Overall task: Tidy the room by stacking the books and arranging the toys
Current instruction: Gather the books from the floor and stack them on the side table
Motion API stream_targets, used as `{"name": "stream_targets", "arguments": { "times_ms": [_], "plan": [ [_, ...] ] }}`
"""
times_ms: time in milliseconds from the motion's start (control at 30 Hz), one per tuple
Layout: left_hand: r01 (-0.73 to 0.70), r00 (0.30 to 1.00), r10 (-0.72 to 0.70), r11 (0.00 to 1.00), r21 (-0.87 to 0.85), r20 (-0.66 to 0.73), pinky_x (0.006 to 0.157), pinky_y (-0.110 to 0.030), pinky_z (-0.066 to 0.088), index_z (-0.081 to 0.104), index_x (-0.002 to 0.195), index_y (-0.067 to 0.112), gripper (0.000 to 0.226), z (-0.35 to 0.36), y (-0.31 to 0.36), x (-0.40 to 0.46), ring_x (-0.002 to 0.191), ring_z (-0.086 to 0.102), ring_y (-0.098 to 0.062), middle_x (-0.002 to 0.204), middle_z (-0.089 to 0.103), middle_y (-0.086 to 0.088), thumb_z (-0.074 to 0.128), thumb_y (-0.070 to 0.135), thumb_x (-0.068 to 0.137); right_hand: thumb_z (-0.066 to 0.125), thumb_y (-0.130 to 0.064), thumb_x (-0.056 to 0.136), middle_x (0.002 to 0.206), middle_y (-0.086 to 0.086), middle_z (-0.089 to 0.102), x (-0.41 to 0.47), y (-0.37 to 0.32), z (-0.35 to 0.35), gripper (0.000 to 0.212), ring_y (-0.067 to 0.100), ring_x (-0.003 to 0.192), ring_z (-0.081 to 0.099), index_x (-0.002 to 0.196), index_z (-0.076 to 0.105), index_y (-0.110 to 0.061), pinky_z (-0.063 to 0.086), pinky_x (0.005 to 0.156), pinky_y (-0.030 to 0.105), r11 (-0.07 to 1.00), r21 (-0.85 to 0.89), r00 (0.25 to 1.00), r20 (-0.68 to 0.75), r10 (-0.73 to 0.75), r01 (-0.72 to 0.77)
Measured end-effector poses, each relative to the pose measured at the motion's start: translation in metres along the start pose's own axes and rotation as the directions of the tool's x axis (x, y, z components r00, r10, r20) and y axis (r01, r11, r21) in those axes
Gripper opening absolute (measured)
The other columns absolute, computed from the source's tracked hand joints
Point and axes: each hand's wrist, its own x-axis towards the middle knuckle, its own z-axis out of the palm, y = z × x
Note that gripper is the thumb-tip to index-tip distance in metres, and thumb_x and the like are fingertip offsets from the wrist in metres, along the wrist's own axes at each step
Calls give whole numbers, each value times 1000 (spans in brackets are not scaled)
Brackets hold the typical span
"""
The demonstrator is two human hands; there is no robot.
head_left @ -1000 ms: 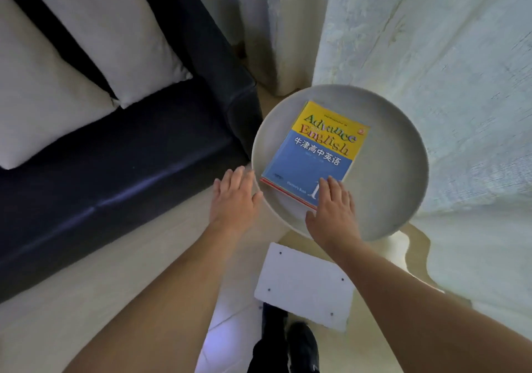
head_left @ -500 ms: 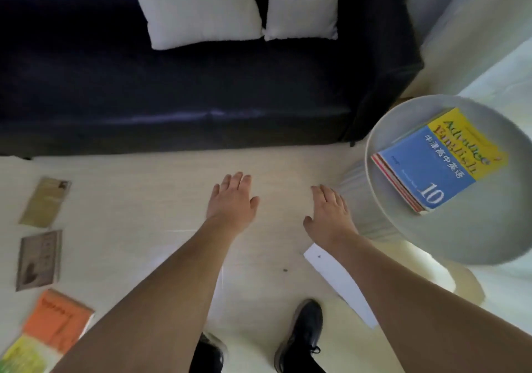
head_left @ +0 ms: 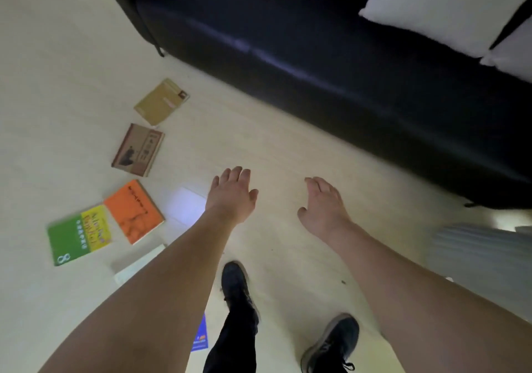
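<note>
On floor: green book (head_left: 78, 234) long axis toward sofa (head_left: 345, 64) | both grips released

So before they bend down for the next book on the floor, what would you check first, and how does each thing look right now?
1. Both hands free: ok. The left hand and right hand are open and hold nothing.
2. Books within view: ok. The orange book, green and yellow book, brown book and tan book lie flat on the floor.
3. Books separate: not ok. The orange one overlaps the green and yellow one.
4. Footing: cannot tell. A blue book lies by the left shoe.
</note>
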Motion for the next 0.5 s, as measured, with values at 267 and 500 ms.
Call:
{"name": "stream_targets", "arguments": {
  "times_ms": [267,500],
  "plan": [
    [180,983,-183,977,-117,-21,117,-44,26,33,150,13,56,-10,-154,-6,144,30,-26,157,32,-4,40,42,102,50,-21,90,159,6,16,59,-170,20,73,26,145,17,154,17,-14,10,121,36,976,-97,978,98,-185,195],
    [379,923,-384,885,-270,35,118,-43,24,32,151,14,56,-4,-247,-11,144,28,-27,159,28,-4,41,38,102,50,-21,91,160,6,14,96,-257,45,72,27,145,17,154,15,-14,11,121,37,943,-159,937,245,-248,291]
  ]
}}
